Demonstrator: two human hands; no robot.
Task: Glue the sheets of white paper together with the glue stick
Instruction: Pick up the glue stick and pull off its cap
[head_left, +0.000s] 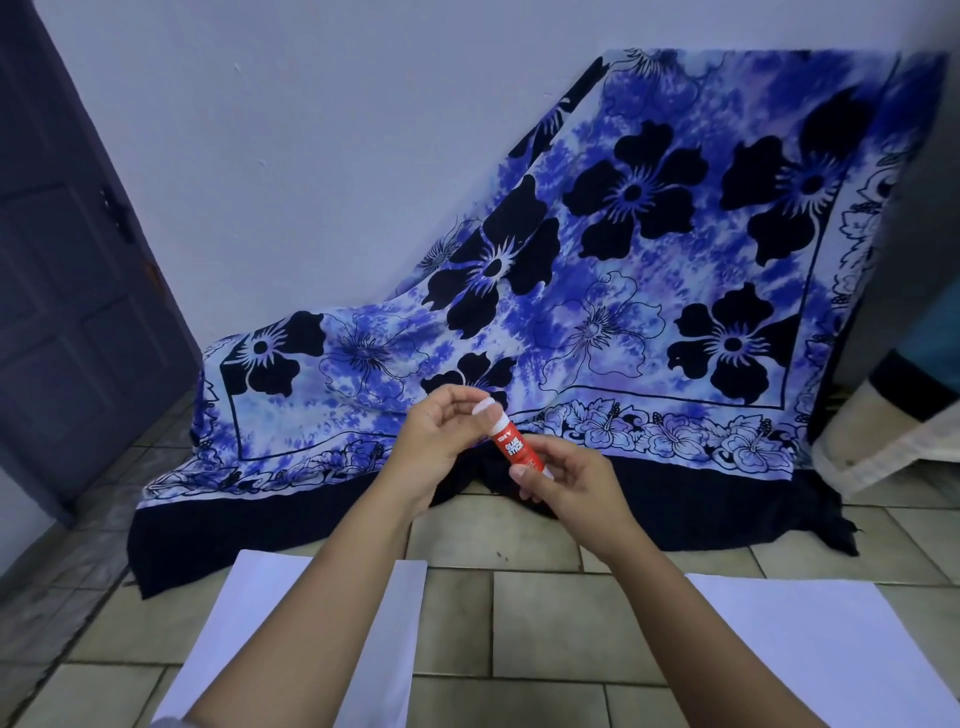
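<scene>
A red glue stick (513, 442) with a white cap is held up in front of me, tilted with the cap end to the upper left. My right hand (569, 483) grips its lower body. My left hand (445, 441) pinches the white cap at the top. Two white paper sheets lie flat on the tiled floor below my forearms: one sheet on the left (249, 618) and one on the right (810, 639), apart from each other.
A blue floral cloth (623, 291) drapes over something against the white wall, its dark hem on the tiled floor (524, 613). A dark door (67, 291) stands at the left. A pale cushioned edge (883, 447) shows at the right.
</scene>
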